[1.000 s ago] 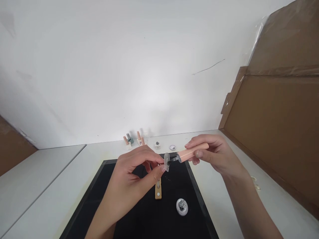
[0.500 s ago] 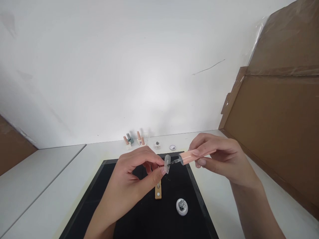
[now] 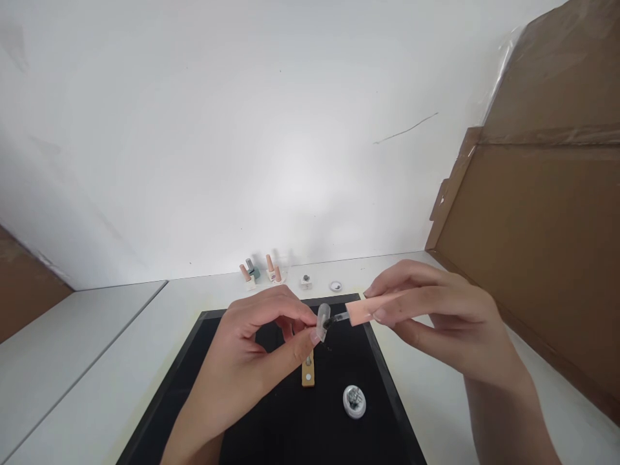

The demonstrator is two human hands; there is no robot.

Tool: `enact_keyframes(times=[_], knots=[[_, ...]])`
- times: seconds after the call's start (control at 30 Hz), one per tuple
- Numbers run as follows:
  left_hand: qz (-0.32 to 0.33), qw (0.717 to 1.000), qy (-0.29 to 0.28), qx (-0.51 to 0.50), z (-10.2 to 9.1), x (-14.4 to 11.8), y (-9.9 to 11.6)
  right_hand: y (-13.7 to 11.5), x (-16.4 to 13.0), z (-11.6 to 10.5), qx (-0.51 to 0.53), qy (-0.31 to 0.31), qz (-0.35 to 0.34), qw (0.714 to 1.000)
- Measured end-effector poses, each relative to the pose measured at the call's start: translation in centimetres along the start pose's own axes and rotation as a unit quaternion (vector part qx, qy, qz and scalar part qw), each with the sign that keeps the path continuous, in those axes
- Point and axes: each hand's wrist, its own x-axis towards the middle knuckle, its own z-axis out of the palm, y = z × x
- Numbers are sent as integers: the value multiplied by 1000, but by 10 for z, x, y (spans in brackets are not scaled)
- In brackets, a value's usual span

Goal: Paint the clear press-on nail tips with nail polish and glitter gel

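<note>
Between thumb and fingers, my left hand (image 3: pixel 264 339) pinches a clear false nail tip (image 3: pixel 323 318), held upright above the black mat. My right hand (image 3: pixel 436 310) is closed around the peach cap of a nail polish brush (image 3: pixel 361 311). The brush's dark, wet-looking bristles touch, or nearly touch, the right side of the nail tip. Below the hands, a small wooden stand (image 3: pixel 308 374) with a pale round dot lies partly hidden by my left thumb. A small round pot (image 3: pixel 354 402) with silvery flakes sits to its right.
Behind the black mat (image 3: pixel 290 426) stand several nail polish bottles (image 3: pixel 249 278), a small clear jar (image 3: pixel 306 281) and a round white lid (image 3: pixel 336 285). A white wall rises at the back. Cardboard (image 3: pixel 533 258) borders the right side.
My right hand has turned and shifted slightly, bringing its back more into view. The brush lies flatter, its dark bristles still at the nail tip. My left hand has barely moved.
</note>
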Motion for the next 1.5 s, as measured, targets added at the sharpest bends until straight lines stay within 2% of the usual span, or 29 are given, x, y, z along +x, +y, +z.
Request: enact_keyframes(times=[0.1, 0.27, 0.47, 0.63, 0.97, 1.5], knots=[[3, 1000, -2, 3, 0, 1, 0, -4, 1, 0, -21, -1, -24, 999], [6, 1000, -3, 1, 1, 2, 0, -9, 0, 1, -85, 30, -41, 995], [17, 1000, 2, 7, 0, 1, -2, -12, 0, 7, -43, 77, -42, 995], [25, 1000, -3, 5, 0, 3, 0, -12, 1, 13, -32, 54, -35, 997], [42, 999, -11, 20, 2, 4, 1, -14, -3, 14, -106, 45, -47, 992], [55, 997, 6, 57, 5, 7, 5, -14, -4, 15, -255, 37, -99, 961]])
